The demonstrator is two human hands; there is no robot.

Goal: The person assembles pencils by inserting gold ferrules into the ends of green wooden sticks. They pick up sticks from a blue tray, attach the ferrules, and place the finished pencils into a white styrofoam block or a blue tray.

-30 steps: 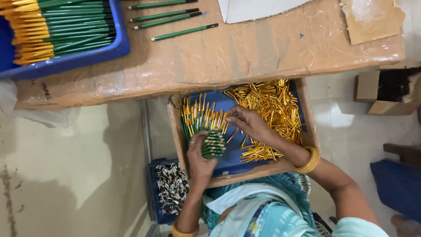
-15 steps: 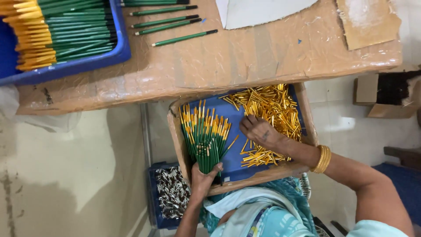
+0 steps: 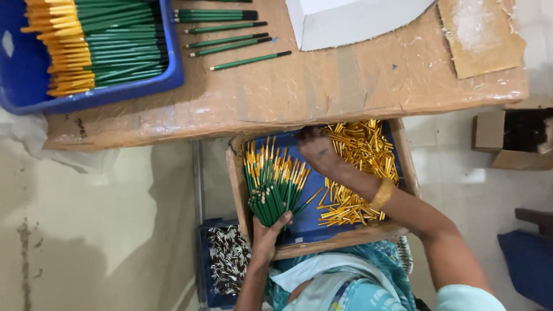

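My left hand [image 3: 266, 236] grips the lower ends of a fanned bundle of green sticks with gold caps [image 3: 275, 179], held over a wooden tray with a blue lining [image 3: 310, 226] on my lap. My right hand [image 3: 319, 154], with a gold bangle on its wrist, reaches to the far end of the tray beside a heap of loose gold caps [image 3: 360, 167]. The fingertips lie in shadow under the table edge; what they touch is hidden.
A taped cardboard-covered table [image 3: 299, 92] stands beyond the tray. On it are a blue bin of capped green sticks [image 3: 92, 49], several loose green sticks [image 3: 230, 34] and a white sheet [image 3: 351, 17]. A blue crate of dark pieces [image 3: 224, 259] sits low at left.
My right hand moved from the gold caps toward the tray's far end. The bundle in my left hand went from a tight bunch to a fanned spread, the left hand sliding down to its base.
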